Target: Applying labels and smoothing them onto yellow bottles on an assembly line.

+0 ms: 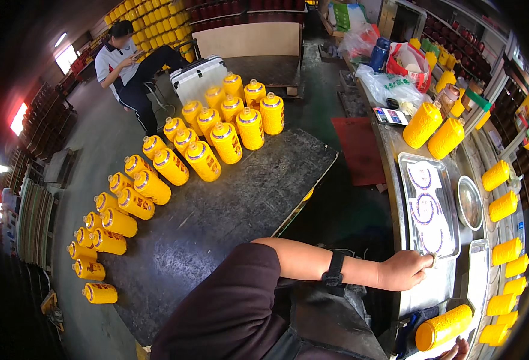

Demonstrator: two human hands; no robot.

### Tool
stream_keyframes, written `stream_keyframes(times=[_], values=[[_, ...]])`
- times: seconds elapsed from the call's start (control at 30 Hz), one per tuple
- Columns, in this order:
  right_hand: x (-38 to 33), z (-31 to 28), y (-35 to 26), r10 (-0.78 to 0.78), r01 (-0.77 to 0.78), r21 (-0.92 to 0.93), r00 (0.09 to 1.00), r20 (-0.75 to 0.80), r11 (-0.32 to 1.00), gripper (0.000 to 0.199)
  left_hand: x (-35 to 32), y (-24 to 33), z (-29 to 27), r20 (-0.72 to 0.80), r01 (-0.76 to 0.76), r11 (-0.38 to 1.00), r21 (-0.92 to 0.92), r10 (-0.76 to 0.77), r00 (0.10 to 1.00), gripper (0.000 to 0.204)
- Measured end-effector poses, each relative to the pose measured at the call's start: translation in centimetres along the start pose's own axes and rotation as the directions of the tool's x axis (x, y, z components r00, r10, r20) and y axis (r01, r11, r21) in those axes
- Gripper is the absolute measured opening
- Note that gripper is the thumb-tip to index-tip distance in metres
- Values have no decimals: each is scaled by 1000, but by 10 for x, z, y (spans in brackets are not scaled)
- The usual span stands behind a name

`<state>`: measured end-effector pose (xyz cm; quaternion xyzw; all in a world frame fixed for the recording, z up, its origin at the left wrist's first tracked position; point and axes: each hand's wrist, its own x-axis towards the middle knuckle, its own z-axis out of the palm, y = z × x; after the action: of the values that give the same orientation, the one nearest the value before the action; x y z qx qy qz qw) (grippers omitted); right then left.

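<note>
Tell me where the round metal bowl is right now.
In the head view, the round metal bowl is on the right side, just right of the rectangular tray, and above and right of the left hand.

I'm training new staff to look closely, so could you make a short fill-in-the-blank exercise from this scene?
1. The strap on the wrist behind the left hand is ____ in colour.
2. The bottle beside the right hand is ____ in colour.
3. In the picture, the round metal bowl is to the ____ of the rectangular tray.

Missing words: black; yellow; right.
</note>
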<state>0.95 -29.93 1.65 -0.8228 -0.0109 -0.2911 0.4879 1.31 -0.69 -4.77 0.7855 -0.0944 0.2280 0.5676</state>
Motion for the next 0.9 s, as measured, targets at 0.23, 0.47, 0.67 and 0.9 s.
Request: stream_keyframes(times=[0.23, 0.47, 0.67, 0.9], values=[[-1, 0, 0, -4, 4, 40, 1000, 3, 999, 14, -3, -7, 8, 10, -8, 999, -47, 9, 1000, 12], [-4, 2, -16, -10, 13, -68, 999, 51, 998, 14, -7, -12, 3, 26, -4, 999, -36, 5, 1000, 13], [-3, 14, -22, 7, -8, 20, 1000, 29, 1000, 14, -8, -14, -8, -10, 49, 996, -73, -50, 999, 12], [4, 24, -20, -141, 137, 73, 989, 51, 988, 12, -10, -16, -24, -19, 56, 994, -94, -58, 998, 8]])
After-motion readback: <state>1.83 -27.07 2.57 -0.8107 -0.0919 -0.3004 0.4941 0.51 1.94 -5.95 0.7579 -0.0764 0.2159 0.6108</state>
